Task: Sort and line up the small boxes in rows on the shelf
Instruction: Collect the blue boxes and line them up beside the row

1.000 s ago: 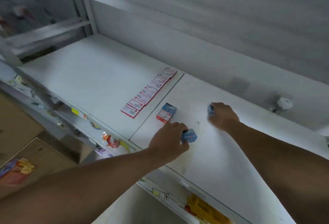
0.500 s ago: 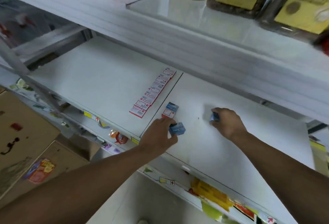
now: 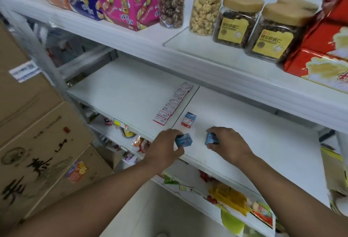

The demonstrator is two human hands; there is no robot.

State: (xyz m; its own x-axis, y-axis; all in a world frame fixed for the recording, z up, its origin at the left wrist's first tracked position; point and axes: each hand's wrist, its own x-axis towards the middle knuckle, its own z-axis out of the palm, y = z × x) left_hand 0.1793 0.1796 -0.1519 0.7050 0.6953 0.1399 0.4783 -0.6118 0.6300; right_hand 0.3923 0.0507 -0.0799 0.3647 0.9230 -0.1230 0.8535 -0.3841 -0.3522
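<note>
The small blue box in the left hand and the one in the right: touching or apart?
Apart. The head view shows bare white shelf between the left hand's small blue box and the right hand's blue box.

The light is soft and even, and the white shelf (image 3: 244,123) looks bright with only faint shadows under the hands. The picture is a bit blurry all over, most at the left where the brown boxes (image 3: 28,123) smear. Straight shelf edges bend near the sides, like through a round lens
</note>
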